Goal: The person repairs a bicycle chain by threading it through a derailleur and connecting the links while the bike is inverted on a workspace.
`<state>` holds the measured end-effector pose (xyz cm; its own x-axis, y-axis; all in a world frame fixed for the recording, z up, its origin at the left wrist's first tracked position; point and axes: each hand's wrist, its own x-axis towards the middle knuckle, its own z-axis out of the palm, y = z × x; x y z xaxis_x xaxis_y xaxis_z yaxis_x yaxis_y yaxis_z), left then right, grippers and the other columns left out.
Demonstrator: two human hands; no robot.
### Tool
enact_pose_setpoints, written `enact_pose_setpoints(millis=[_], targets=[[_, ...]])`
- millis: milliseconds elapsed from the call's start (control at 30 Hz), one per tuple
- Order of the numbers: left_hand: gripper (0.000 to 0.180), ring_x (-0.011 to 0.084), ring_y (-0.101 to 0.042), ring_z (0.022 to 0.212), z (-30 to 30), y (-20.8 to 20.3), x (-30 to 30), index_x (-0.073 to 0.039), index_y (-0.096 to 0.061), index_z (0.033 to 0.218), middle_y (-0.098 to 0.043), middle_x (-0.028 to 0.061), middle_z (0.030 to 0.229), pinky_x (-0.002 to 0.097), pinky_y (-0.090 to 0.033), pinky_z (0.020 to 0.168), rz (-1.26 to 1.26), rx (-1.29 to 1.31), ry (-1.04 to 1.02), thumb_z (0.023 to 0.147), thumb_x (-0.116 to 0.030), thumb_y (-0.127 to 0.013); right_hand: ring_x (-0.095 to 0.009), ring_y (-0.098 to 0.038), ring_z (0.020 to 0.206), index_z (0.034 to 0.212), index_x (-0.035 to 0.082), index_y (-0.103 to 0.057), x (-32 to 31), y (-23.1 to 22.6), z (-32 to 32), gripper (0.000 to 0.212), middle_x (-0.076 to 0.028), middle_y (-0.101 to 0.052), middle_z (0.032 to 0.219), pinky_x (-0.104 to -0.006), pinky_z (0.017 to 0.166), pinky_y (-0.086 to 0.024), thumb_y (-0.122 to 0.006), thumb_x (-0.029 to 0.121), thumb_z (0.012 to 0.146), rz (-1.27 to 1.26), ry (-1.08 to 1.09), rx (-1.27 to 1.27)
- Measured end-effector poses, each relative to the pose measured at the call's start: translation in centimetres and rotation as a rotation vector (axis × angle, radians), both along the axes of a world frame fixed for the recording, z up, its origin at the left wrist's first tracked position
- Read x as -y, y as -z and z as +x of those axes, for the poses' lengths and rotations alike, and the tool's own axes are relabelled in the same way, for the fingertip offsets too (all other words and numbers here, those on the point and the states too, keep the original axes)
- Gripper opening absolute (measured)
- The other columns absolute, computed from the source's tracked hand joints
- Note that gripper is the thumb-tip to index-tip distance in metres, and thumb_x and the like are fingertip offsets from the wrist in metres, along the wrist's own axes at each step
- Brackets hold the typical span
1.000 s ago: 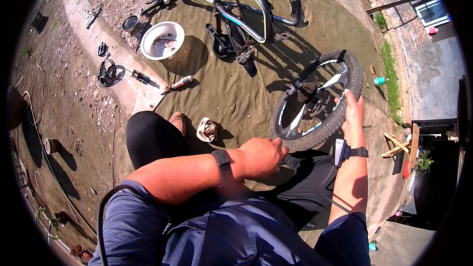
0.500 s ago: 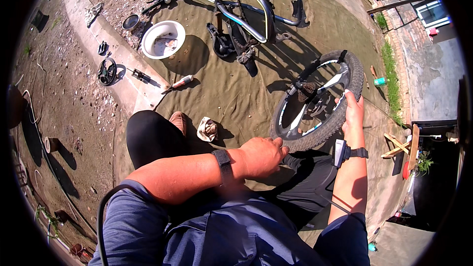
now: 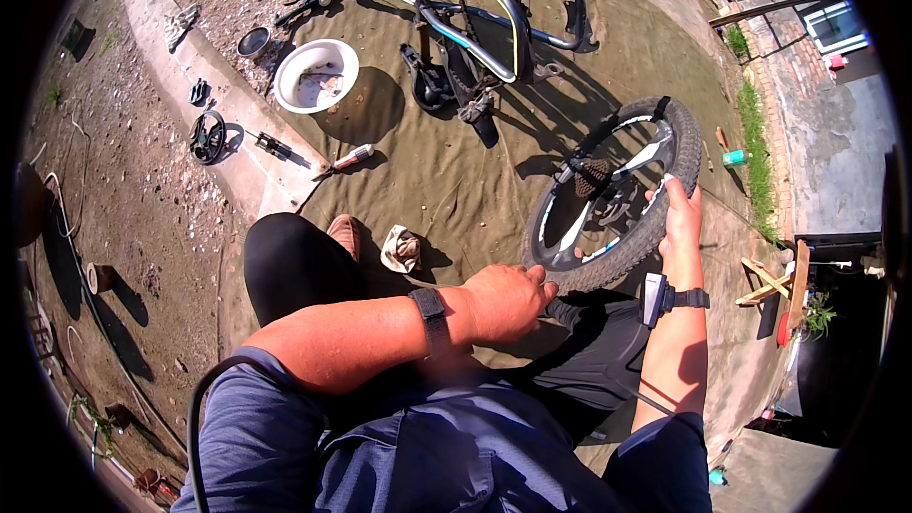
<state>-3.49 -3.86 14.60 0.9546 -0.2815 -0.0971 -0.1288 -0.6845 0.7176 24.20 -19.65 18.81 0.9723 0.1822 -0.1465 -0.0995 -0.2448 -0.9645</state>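
Note:
A bicycle wheel (image 3: 619, 255) with a knobby black tyre and thick black-and-white spokes stands tilted in front of me, to the right. The sprocket cluster (image 3: 594, 178) at its hub faces up. My right hand (image 3: 681, 220) grips the tyre on its right side, thumb over the rim, most of its fingers hidden behind. At the near left edge of the tyre, my left hand (image 3: 508, 303) has its fingers curled against the rubber, with the fingertips partly hidden. The near part of the wheel rests close to my right leg.
Beyond the wheel, a bicycle frame (image 3: 475, 47) is held up on a stand over a green-brown ground cloth (image 3: 446, 176). A white basin (image 3: 316, 77), a black saddle (image 3: 427, 78), a crumpled cloth (image 3: 401, 249) and a handled tool (image 3: 353, 157) lie around. A chainring (image 3: 207, 138) sits at left.
Hardly anything differs. Both hands stay on the wheel in the same places, and the view has shifted very slightly.

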Motion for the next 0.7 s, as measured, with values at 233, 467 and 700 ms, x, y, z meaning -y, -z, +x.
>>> enact_pose_setpoints(millis=[233,467,700], targets=[[0.048,0.0379,-0.064,0.104,0.0,0.1,0.0,-0.007,-0.056,0.123,-0.06,0.0181,0.112,0.0467,-0.054,0.086,0.011,-0.013,-0.002,0.084,-0.027,-0.075,-0.019,-0.067,0.069,0.112,0.006,-0.056,-0.2,0.2,-0.1,0.033,-0.006,-0.062,0.088,-0.0339,0.053,-0.052,-0.073,0.022,0.088,0.003,-0.003,0.011],[0.048,0.0368,-0.067,0.098,0.1,0.2,-0.4,-0.001,-0.059,0.12,-0.062,0.0204,0.109,0.0456,-0.056,0.083,0.0,0.039,-0.004,0.084,-0.028,-0.073,-0.019,-0.068,0.068,0.106,0.007,-0.059,0.1,0.7,0.5,0.024,-0.005,-0.064,0.083,-0.0323,0.053,-0.051,-0.072,0.021,0.09,-0.025,0.003,0.0],[0.048,0.0353,-0.066,0.102,0.1,0.1,-0.7,0.0,-0.058,0.122,-0.061,0.0189,0.111,0.0445,-0.055,0.084,0.012,0.036,-0.046,0.086,-0.029,-0.072,-0.018,-0.066,0.063,0.096,0.006,-0.063,-0.2,0.1,2.4,0.018,-0.007,-0.066,0.076,-0.0314,0.052,-0.051,-0.071,0.02,0.091,-0.017,0.008,0.005]])
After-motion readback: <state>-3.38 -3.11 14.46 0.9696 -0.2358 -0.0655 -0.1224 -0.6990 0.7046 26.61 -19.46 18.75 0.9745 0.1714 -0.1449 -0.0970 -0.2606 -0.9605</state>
